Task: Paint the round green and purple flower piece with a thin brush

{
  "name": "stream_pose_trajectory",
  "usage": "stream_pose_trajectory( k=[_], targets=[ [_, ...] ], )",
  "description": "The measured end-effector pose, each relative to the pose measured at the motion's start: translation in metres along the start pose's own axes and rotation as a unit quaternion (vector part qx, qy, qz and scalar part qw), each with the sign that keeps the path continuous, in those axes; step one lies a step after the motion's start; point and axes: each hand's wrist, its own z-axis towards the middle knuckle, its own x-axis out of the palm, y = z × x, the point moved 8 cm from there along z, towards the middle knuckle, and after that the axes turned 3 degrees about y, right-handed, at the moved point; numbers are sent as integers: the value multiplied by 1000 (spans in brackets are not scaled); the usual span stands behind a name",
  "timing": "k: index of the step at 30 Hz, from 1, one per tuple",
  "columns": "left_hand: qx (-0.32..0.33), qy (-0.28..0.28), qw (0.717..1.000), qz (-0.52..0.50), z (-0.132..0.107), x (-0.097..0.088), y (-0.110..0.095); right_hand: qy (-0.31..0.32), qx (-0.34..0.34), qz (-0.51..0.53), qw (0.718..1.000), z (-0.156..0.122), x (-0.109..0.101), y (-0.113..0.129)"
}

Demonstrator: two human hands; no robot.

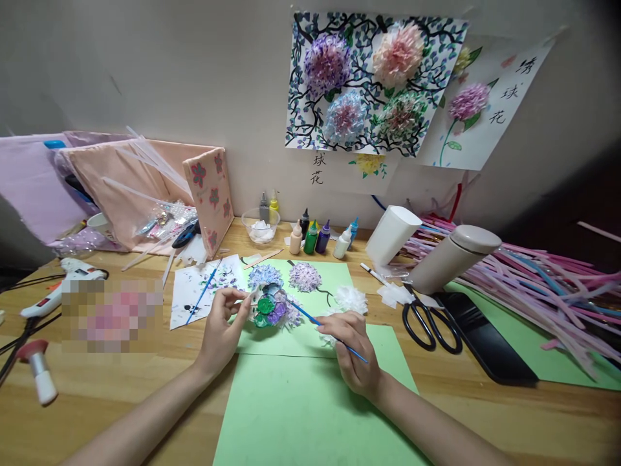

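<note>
My left hand pinches the edge of a small paint palette with green, purple and blue paint in its wells. In my right hand is a thin blue paintbrush, its tip at the palette's right side. Below lies a light green sheet bearing a blue paper flower, a lilac paper flower and dark painted stems. Another pale flower is partly hidden behind the palette. White crumpled paper flowers rest by my right hand.
A paint-spotted sheet with a second blue brush lies left. Paint bottles and a glass bowl stand behind. Black-handled scissors, a phone and a tumbler are right; a glue gun lies far left.
</note>
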Motion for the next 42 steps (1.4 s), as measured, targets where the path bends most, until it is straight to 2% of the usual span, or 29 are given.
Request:
stream_pose_trajectory(
  k=[7,13,18,24,30,35,38,42],
  targets=[
    [-2,-4,1000,-2,1,0,1,31,6,-13,999,1,6,0],
    [-5,-9,1000,2,0,-2,1,5,10,-20,1000,3,0,0],
    [-11,-10,1000,-5,1,-1,0,31,12,-18,999,3,5,-1],
    [-14,-5,1000,-18,2,1,1,9,13,-14,1000,0,1,0],
    [-20,-7,999,-24,2,0,1,18,37,-28,999,2,3,-3],
    [-22,-5,1000,-21,2,1,-1,35,22,-14,999,4,7,-2],
    [-21,-5,1000,-18,2,1,-2,26,10,-12,1000,3,5,0],
    [-15,-5,1000,-14,3,2,-3,12,27,-24,999,2,3,-3]
  ],
)
